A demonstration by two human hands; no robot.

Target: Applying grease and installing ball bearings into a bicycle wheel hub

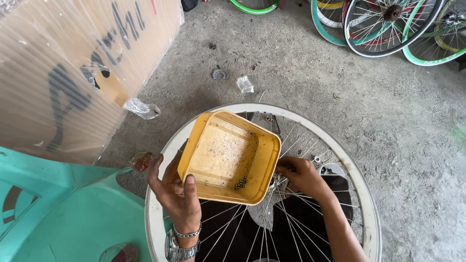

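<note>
The left hand point(175, 188) grips a tilted yellow plastic tray point(228, 156) by its near rim, thumb over the edge; small steel bearing balls point(241, 182) cluster in its low corner. The right hand point(300, 175) is closed in a pinch at the hub point(274, 182) of a white-rimmed bicycle wheel point(262, 108) lying across the lap, seemingly seating balls; what it pinches is hidden. Next calls for fingertip care. More wheels point(388, 24) lean at the concrete floor's point(388, 121) far edge.

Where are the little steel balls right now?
In the head view, the steel balls sit clustered in the lower right corner of the yellow tub, which the left hand holds tilted over the white wheel.
</note>
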